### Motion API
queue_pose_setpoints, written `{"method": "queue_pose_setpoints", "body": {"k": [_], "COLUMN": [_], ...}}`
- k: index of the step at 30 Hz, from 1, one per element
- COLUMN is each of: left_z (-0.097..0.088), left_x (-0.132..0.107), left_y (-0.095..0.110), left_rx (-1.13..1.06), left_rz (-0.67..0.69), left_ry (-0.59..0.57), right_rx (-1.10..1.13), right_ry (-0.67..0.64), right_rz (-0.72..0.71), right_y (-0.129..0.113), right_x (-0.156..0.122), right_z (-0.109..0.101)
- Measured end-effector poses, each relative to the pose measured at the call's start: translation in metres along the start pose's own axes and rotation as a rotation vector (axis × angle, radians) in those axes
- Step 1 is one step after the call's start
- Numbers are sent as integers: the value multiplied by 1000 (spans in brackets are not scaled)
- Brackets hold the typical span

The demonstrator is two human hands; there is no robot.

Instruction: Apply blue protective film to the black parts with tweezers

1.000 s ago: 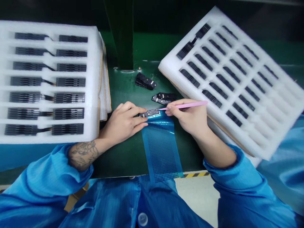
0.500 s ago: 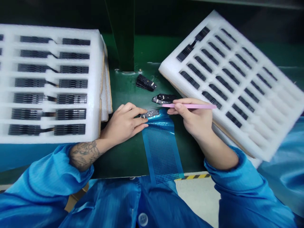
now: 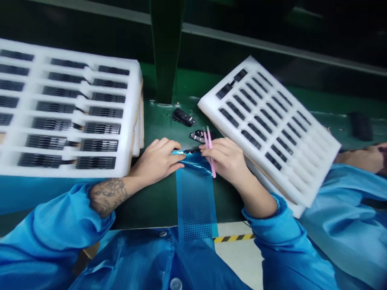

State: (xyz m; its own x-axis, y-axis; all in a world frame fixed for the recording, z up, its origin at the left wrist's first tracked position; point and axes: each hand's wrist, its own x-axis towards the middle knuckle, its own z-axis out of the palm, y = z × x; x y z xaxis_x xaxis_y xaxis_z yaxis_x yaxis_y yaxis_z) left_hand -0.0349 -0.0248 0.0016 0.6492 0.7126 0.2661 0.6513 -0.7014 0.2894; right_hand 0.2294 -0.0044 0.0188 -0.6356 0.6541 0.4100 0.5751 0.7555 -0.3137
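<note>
Left hand (image 3: 157, 160): fingers together and nearly flat, tips lying on the glossy end of a perforated blue film strip (image 3: 195, 201), no pinch.
Right hand (image 3: 225, 161): fingers curled, pinching pink tweezers (image 3: 210, 151) nearly upright, prongs spread upward, away from the film.
Thin dark part (image 3: 185, 151): between both hands at the film's upper end, mostly hidden by fingers and glare; contact with the film impossible to tell.
Nearby: small black parts (image 3: 183, 117) and black components (image 3: 199, 136) on the green tabletop (image 3: 157, 119), close above the hands.
Either side: left foam tray (image 3: 134, 121) and tilted right foam tray (image 3: 320, 161), both white, with rows of dark parts.
Far right: a co-worker's hand (image 3: 369, 159) past a blue sleeve (image 3: 341, 193).
Handling: light, even fingertip pressure likely best, with tweezer prongs kept clear of the part's face.
</note>
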Motion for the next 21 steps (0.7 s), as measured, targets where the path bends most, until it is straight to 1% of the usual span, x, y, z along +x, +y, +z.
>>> {"method": "queue_pose_setpoints", "body": {"k": [2, 4, 6, 8, 9, 13, 15, 18, 21], "left_z": [0, 0, 0, 1, 1, 0, -2, -6, -7], "left_x": [-1, -2, -2, -2, -2, -2, -1, 0, 1], "left_y": [0, 0, 1, 1, 1, 1, 1, 3, 6], "left_rx": [3, 6, 7, 6, 5, 1, 7, 40, 87], "left_rz": [-7, -7, -10, -16, -17, -11, -16, -55, -109], "left_ry": [1, 4, 3, 1, -2, -2, 0, 2, 34], "right_rx": [-47, -159, -284, -339, -323, -142, -105, -83, -51], "right_ry": [104, 146, 88, 29, 11, -76, -117, -109, -55], "right_rz": [71, 117, 107, 86, 78, 48, 37, 42, 81], "right_y": [6, 11, 13, 12, 11, 10, 11, 11, 8], "right_x": [0, 4, 10, 16, 18, 23, 23, 21, 19], "right_z": [-5, -6, -5, -3, -2, 1, 2, 3, 6]}}
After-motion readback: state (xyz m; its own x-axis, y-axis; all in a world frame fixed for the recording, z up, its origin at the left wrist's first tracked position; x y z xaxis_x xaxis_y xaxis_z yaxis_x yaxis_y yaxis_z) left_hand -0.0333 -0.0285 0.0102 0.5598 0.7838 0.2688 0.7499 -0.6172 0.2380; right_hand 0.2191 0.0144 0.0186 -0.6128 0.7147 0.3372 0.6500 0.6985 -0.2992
